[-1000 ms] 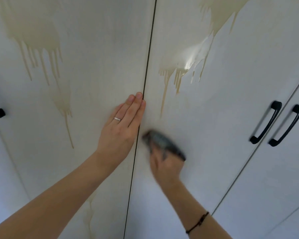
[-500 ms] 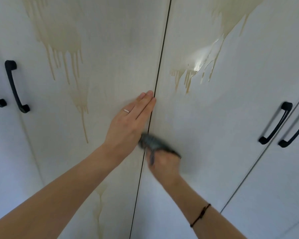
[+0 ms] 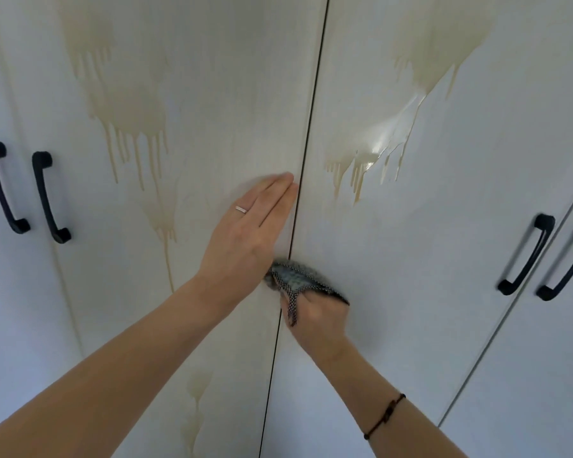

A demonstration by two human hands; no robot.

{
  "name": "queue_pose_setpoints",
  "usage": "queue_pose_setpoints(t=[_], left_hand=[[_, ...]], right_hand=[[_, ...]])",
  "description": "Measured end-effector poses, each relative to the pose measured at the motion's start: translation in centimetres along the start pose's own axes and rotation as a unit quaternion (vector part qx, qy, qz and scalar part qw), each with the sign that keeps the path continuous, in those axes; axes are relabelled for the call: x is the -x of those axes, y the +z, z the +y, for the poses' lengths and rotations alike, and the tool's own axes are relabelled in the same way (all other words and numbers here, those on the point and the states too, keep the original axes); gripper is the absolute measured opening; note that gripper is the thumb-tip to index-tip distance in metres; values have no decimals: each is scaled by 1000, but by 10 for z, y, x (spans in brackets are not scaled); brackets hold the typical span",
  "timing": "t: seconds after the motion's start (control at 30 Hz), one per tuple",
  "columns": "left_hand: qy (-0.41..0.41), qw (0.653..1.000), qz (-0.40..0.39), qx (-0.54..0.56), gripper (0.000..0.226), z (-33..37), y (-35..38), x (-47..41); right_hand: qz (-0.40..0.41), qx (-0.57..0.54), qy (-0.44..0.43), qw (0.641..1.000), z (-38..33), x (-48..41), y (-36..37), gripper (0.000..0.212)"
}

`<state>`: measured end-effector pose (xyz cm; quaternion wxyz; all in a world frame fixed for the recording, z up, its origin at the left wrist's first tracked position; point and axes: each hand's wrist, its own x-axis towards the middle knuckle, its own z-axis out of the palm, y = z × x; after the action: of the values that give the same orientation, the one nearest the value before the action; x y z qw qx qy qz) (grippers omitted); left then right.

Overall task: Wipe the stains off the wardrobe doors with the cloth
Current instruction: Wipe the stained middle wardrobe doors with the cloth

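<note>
- We see the left hand [image 3: 245, 236] laid flat on the left door [image 3: 212, 77]. Its fingers are straight and together and grasp nothing. The tips point up and to the right, just beside the dark seam [image 3: 308, 143] between the two doors.
- A thin ring [image 3: 241, 209] sits on one finger of that hand.
- The right hand [image 3: 318, 325] holds the cloth [image 3: 295, 279] pressed against the right door [image 3: 444, 276], just right of the seam. The fabric covers its fingers.
- The cloth is grey-blue with a checked edge. Its long axis runs roughly sideways, from the left end by the heel of the left hand, dipping slightly toward the right end. A narrow tail hangs down over the back of the right hand.
- We see beige drips on both doors. The left stain [image 3: 126, 107] sits high on the left door. The glossy right stain [image 3: 427, 61] sits high on the right door, well above the cloth.
- A dark bracelet [image 3: 384, 416] circles the right wrist.
- Black left handles [image 3: 45, 196] and right handles [image 3: 526, 256] stand at the frame's edges.
</note>
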<state>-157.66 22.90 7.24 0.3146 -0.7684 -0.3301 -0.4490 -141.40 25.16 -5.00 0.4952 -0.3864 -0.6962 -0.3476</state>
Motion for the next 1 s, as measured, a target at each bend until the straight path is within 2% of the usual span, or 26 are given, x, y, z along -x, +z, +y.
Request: queue_pose_setpoints(t=[0.07, 0.1, 0.2, 0.27, 0.37, 0.47, 0.53, 0.63, 0.73, 0.8, 0.9, 1.0], left_hand=[[12, 1000, -17, -19, 55, -3, -4, -7], [11, 999, -8, -29, 54, -6, -6, -14], [7, 998, 43, -43, 53, -16, -10, -38], [-7, 996, 78, -49, 58, -18, -10, -56], [-18, 995, 93, -42, 62, -17, -7, -69], [-7, 995, 87, -52, 60, -18, -3, -67], [6, 995, 75, -59, 61, -20, -4, -67], [14, 995, 79, -53, 64, -27, -9, -76], [10, 993, 114, -35, 64, -33, -9, -81], [6, 991, 130, -29, 61, -33, -8, -83], [14, 990, 138, -24, 53, -33, -8, -83], [16, 989, 144, -30, 62, -37, -7, -82]], right_hand=[[-18, -11, -51, 998, 12, -18, -9, 7], [14, -6, -57, 998, 20, -51, -17, 14], [146, 60, 2, 987, 40, -163, -51, 23], [153, 49, 60, 985, 42, -199, -63, 18], [113, 41, 62, 991, 31, -164, -50, 13], [65, 43, -26, 997, 24, -79, -26, 22], [40, 28, -76, 996, 21, -55, -24, 21], [66, 53, -70, 994, 26, -119, -36, 22], [141, 102, 34, 984, 27, -219, -55, 13], [154, 87, 68, 982, 21, -246, -61, 10], [97, 38, -3, 995, 9, -199, -49, 14], [54, 22, -69, 996, 2, -121, -35, 28]])
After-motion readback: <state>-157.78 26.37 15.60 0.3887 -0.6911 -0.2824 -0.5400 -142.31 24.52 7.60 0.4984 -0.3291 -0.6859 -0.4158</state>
